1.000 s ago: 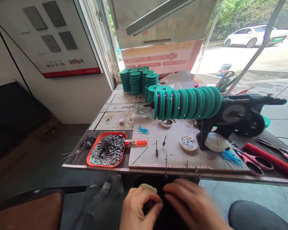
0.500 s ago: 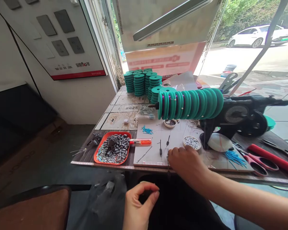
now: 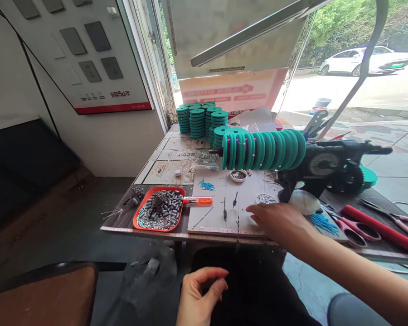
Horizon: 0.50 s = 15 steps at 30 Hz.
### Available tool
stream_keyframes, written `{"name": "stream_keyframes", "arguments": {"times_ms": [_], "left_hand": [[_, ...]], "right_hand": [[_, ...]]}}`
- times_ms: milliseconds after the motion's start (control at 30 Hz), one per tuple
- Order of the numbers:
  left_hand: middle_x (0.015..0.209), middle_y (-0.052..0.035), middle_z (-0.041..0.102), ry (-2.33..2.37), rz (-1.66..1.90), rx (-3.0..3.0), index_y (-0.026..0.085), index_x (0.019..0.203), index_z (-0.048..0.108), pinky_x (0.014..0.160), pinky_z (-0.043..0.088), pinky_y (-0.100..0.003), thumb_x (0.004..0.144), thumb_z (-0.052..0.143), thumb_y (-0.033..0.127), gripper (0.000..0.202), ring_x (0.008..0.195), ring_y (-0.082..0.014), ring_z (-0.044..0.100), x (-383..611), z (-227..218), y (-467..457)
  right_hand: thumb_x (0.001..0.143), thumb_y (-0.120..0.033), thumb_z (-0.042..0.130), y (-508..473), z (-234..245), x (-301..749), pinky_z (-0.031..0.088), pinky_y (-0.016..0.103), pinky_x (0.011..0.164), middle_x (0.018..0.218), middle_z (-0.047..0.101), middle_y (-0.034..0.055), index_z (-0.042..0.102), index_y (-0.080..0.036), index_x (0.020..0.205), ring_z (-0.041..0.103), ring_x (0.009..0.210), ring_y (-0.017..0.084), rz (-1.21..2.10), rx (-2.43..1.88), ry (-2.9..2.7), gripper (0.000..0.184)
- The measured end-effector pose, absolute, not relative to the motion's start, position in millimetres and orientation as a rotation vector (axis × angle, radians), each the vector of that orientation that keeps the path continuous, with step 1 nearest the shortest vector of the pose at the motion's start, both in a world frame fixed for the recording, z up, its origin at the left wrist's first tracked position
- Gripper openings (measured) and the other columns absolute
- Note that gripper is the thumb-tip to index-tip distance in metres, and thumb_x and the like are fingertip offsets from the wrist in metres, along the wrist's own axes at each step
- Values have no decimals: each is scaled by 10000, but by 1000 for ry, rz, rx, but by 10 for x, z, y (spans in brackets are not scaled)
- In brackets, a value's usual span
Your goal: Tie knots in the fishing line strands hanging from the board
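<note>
Below the table's front edge, my left hand (image 3: 204, 294) is closed in a pinch, thumb against index finger; anything thin between the tips is too small to make out. My right hand (image 3: 280, 222) reaches over the pale board (image 3: 200, 219), fingers stretched out and thumb slightly apart. It partly covers a small dish of white beads (image 3: 265, 198). Left of its fingertips lie two dark weights on thin stems, the nearer weight (image 3: 225, 213) and the farther weight (image 3: 235, 200). A thin dark strand (image 3: 238, 222) runs over the board's front edge.
At left stands a red tray (image 3: 134, 222) of dark cylinders, beside an orange-handled tool (image 3: 200, 200). A winder (image 3: 321, 163) carries green spools (image 3: 263, 149); stacked spools (image 3: 197, 122) stand behind. Scissors (image 3: 352, 231), a red rod (image 3: 381, 228) and blue pieces (image 3: 323, 223) lie right.
My right hand has moved right from beside the strand, and its fingers have straightened. My left hand keeps its pinch, slightly lower. The view has shifted a little.
</note>
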<state>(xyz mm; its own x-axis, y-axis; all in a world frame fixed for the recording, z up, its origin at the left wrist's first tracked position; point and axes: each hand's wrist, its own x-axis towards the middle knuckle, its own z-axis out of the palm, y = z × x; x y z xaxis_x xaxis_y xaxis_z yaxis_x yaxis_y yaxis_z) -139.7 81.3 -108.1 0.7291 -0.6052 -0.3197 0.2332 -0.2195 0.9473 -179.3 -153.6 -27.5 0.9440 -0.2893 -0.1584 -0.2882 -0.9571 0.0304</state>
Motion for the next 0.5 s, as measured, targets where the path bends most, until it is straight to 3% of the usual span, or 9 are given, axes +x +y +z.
{"name": "stream_keyframes", "arguments": {"times_ms": [133, 267, 500], "left_hand": [[702, -57, 655, -304, -762, 1656, 138, 838, 736, 555, 411, -119, 662, 716, 463, 369, 578, -52, 499, -1388, -1109, 811], [668, -48, 624, -297, -731, 1678, 116, 782, 719, 556, 403, -126, 646, 714, 485, 393, 566, -51, 479, -1380, -1102, 829], [795, -65, 666, -401, -680, 1725, 147, 800, 722, 708, 447, -154, 705, 678, 453, 323, 733, -105, 574, -1398, -1131, 873]], "right_hand": [[930, -181, 418, -1496, -282, -1747, 435, 314, 612, 1076, 655, 68, 599, -222, 1163, 647, 913, 271, -274, 3067, -481, 298], [880, -93, 419, -1424, -265, -1713, 423, 315, 578, 971, 663, 91, 628, -170, 1053, 651, 867, 292, -322, 3036, -468, 281], [805, -19, 433, -1408, -242, -1769, 409, 310, 551, 898, 642, 67, 617, -167, 1001, 655, 823, 286, -360, 2995, -358, 307]]}}
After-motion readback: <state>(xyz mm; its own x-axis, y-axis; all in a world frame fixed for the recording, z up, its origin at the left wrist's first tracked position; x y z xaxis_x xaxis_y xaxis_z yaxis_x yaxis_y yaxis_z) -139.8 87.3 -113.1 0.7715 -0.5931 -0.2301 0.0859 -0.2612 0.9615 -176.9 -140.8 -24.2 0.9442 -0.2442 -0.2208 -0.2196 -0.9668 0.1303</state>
